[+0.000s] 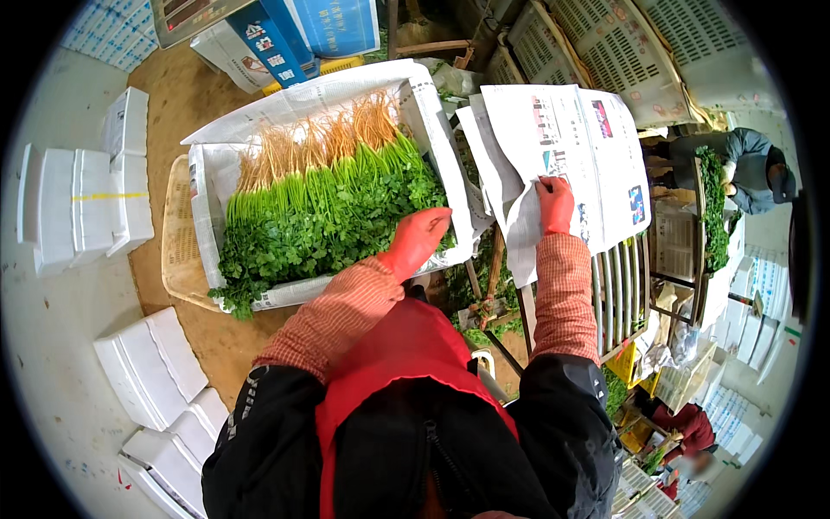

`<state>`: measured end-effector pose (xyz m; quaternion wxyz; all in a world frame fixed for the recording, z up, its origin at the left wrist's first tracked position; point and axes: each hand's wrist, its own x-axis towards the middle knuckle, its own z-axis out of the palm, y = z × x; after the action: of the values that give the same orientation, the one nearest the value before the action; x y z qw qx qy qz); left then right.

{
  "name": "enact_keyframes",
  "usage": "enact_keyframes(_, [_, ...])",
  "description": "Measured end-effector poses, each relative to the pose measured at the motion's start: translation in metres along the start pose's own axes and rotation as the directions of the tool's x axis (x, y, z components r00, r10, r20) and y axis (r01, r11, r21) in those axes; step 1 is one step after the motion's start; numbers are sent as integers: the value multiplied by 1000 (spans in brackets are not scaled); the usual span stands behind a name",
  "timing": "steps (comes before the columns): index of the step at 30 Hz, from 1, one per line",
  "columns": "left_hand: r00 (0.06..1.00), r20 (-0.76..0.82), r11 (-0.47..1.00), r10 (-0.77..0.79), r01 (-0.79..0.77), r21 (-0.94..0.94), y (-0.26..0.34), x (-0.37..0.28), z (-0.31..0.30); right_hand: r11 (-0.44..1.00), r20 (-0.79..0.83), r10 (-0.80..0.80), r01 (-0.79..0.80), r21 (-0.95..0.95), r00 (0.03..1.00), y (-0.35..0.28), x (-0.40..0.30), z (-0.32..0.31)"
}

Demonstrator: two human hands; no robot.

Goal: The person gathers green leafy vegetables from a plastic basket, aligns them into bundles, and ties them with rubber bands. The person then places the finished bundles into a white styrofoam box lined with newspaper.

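Observation:
A white foam box (pixel 462 214) lined with newspaper stands before me, holding rows of leafy green herbs (pixel 337 214) that look like coriander or celery, their brown roots (pixel 324 136) toward the far side. My left hand (pixel 421 237), in a red rubber glove, hovers over or touches the leaves at the box's right end. Its fingers are curled, and whether they grip anything is hidden. To the right, my right hand (pixel 556 202), gloved likewise, pinches the near left edge of a stack of newspaper sheets (pixel 603 168) lying on a slatted rack (pixel 616 295).
A yellowish plastic crate (pixel 178 240) sits under the box. White foam boxes (pixel 152 370) line the left floor. Blue cartons (pixel 279 45) and a metal-edged device (pixel 188 19) are at the far side. Plastic crates (pixel 596 45) stack upper right. Two people (pixel 746 165) work at the right.

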<state>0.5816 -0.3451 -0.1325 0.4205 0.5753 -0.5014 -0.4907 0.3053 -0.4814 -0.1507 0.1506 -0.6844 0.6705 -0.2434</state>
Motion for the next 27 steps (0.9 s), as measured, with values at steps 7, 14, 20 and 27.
enact_keyframes(7, [991, 18, 973, -134, 135, -189, 47, 84, 78, 993, -140, -113, 118, 24, 984, -31, -7, -22])
enact_keyframes(14, [929, -289, 952, -231, 155, -264, 52, 76, 15, 954, -55, -53, 66, 292, 997, -76, -30, -39])
enact_keyframes(20, [881, -341, 881, -327, 154, -447, 32, -9, -182, 871, -110, -438, 452, 194, 892, -133, -1, -12])
enact_keyframes(27, [766, -621, 905, -164, 367, 214, -82, -65, -342, 830, 239, -550, 556, 48, 800, -200, -46, 154])
